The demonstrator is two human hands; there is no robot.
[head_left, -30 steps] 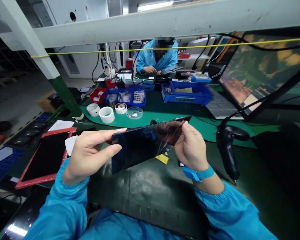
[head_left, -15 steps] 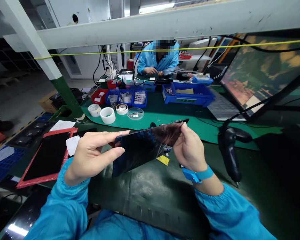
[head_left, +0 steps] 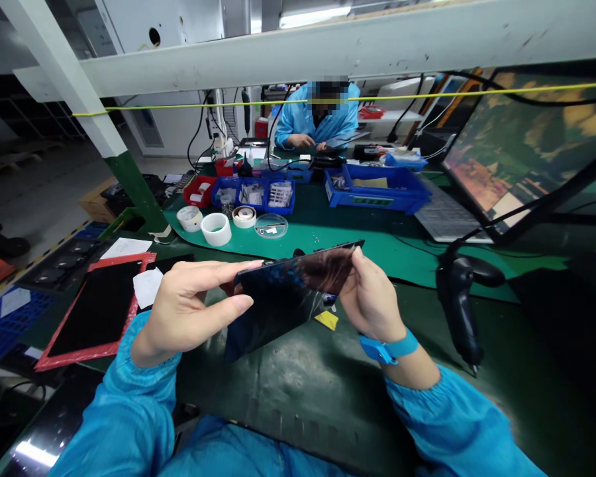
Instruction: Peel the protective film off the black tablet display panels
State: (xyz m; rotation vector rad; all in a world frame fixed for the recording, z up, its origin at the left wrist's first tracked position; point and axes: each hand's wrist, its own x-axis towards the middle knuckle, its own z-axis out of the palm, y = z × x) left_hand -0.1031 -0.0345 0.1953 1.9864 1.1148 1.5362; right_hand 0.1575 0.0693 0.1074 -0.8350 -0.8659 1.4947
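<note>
Tilted above the bench is a thin, glossy black screen panel (head_left: pixel 283 298), held up between both hands. My left hand (head_left: pixel 191 301) grips its left end, thumb on the glossy face and index finger along the top edge. At the right end, my right hand (head_left: pixel 372 295) pinches the upper corner, with the thumb at the edge and the other fingers partly hidden behind. A blue band (head_left: pixel 390 346) circles my right wrist. Small parts and a yellow piece (head_left: pixel 326 320) lie on the bench just beyond the panel.
A black electric screwdriver (head_left: pixel 459 311) lies at the right. Tape rolls (head_left: pixel 216 229) and a clear round dish (head_left: pixel 271 226) stand behind, before blue bins (head_left: pixel 377 189). A red-edged black panel (head_left: pixel 97 308) lies left. Across the bench sits a co-worker (head_left: pixel 291 126). A beam (head_left: pixel 298 53) crosses overhead.
The panel's right end has come slightly left and down with my right hand, so its face is turned a little differently. Both hands keep their hold.
</note>
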